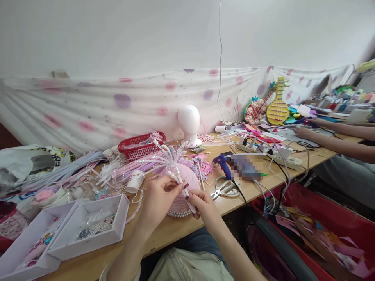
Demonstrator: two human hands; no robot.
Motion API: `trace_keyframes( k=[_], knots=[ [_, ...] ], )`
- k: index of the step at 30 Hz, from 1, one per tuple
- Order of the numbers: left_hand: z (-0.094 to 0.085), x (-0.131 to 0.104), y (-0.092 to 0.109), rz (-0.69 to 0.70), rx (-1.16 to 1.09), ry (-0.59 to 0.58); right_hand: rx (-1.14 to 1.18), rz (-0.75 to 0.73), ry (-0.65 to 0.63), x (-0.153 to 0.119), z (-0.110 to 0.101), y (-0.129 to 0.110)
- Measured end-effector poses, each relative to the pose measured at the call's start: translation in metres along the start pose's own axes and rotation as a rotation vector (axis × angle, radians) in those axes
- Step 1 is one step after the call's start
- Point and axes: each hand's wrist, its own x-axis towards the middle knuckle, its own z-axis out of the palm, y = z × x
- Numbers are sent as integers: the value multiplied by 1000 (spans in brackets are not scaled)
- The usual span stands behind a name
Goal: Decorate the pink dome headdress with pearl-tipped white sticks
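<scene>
My left hand (158, 197) is closed, thumb and fingers pinching a bundle of white stems (178, 177) just below its spread, pearl-tipped top. Close by on the right, my right hand (206, 207) is closed around the lower end of the same bundle. Whether the stems are pipe cleaners is hard to tell. Behind and under the hands sits a pink dome-shaped piece (191, 177), its lower rim edged with pearls (179, 214). The hands hide part of it.
White boxes of beads (121, 228) and a paper cup (135, 182) stand left. A red basket (125, 153) and foam head (189, 119) are behind. Scissors (225, 191), a blue glue gun (225, 167) and a power strip (263, 150) lie right. Another person's hands (304, 133) work farther right.
</scene>
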Motion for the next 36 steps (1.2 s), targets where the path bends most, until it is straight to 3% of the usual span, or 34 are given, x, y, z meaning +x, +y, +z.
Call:
trace_keyframes(
  k=[8, 15, 20, 27, 33, 36],
  knots=[
    [5, -7, 3, 137, 77, 115, 4, 22, -17, 1, 2, -2],
    [-2, 1, -6, 126, -28, 72, 27, -38, -78, 2, 2, 5],
    [-4, -1, -10, 121, -86, 165, -19, -13, -53, 5, 2, 8],
    [-7, -2, -24, 15, -122, 16, -106, -58, -51, 9, 6, 1],
    [-13, -12, -38, 109, -8, 49, -179, -37, -84, 12, 15, -1],
    [-23, -6, -39, 91, -36, 62, -170, -38, -109, 11, 19, -3]
  ],
)
